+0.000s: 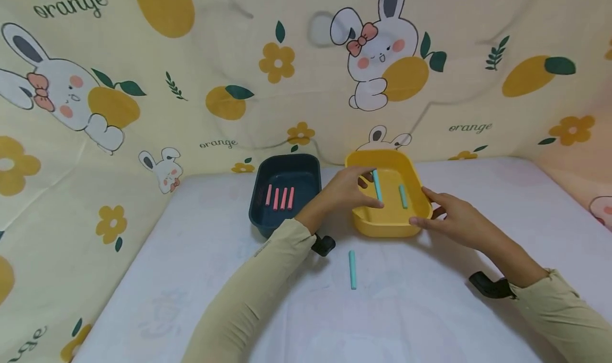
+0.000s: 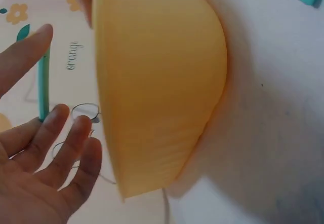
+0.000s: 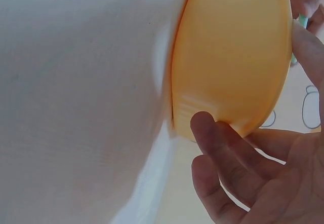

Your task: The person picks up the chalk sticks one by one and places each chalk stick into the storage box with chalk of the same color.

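My left hand (image 1: 341, 192) pinches a turquoise chalk stick (image 1: 377, 185) end to end between thumb and forefinger, over the left part of a yellow plastic tub (image 1: 387, 229). In the left wrist view, the other fingers spread away from that chalk (image 2: 44, 84). My right hand (image 1: 456, 220) grips the tub's right side, thumb near the front corner and fingers along the outer wall, as the right wrist view also shows. A second turquoise chalk stick (image 1: 403, 196) lies inside the tub. Another turquoise stick (image 1: 353, 270) lies on the white cloth in front.
Left of the yellow tub stands a dark blue tub (image 1: 285, 163) with several pink chalk sticks (image 1: 275, 199) in it. A patterned curtain (image 1: 291, 97) hangs behind both tubs. White cloth (image 1: 306, 315) covers the table. Each wrist carries a black mount (image 1: 490, 285).
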`<action>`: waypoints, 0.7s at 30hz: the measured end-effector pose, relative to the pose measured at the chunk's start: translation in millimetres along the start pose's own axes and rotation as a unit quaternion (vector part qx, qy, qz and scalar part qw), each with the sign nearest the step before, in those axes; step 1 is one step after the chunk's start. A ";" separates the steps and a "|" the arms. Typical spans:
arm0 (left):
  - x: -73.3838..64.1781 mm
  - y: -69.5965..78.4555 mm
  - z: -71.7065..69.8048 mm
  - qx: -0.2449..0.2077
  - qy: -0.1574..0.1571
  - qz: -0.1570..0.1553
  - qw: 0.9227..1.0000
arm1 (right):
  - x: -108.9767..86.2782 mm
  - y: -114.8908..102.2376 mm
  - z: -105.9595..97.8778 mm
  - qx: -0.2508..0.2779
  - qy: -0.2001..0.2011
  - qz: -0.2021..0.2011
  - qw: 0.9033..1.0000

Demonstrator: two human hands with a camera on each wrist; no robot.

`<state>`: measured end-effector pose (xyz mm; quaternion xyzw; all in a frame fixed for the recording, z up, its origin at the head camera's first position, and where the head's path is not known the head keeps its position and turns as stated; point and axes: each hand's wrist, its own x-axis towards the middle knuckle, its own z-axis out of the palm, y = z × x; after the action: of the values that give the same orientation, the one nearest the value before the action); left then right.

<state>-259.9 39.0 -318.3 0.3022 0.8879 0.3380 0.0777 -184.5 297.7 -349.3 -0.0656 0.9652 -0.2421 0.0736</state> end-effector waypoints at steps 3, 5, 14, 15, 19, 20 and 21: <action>6.6 -0.4 4.6 -0.006 -0.001 0.001 1.000 | 0.0 0.1 1.6 -0.001 0.003 -0.005 1.000; 11.4 -1.4 7.9 -0.011 -0.005 0.003 1.000 | 0.6 0.6 1.9 -0.004 0.004 -0.005 1.000; 36.3 -10.0 17.6 -0.023 -0.025 -0.016 0.999 | 0.5 1.0 1.6 -0.011 0.002 -0.007 1.000; 39.3 -11.0 18.3 -0.026 -0.025 -0.019 0.999 | 0.2 1.2 1.3 -0.010 0.002 -0.007 1.000; 49.3 -15.3 20.5 -0.021 -0.032 -0.017 0.999 | -0.1 2.1 0.8 -0.005 0.004 -0.008 1.000; 51.4 -16.3 21.3 -0.017 -0.035 -0.016 0.999 | 0.2 2.3 1.0 -0.004 0.004 -0.008 1.000; 53.4 -17.1 22.3 -0.010 -0.039 -0.015 0.999 | 0.3 2.4 1.2 -0.003 0.004 -0.009 1.000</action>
<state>-303.5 72.7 -342.7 0.3010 0.8853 0.3335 0.1199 -184.8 299.2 -351.5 -0.0738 0.9657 -0.2398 0.0672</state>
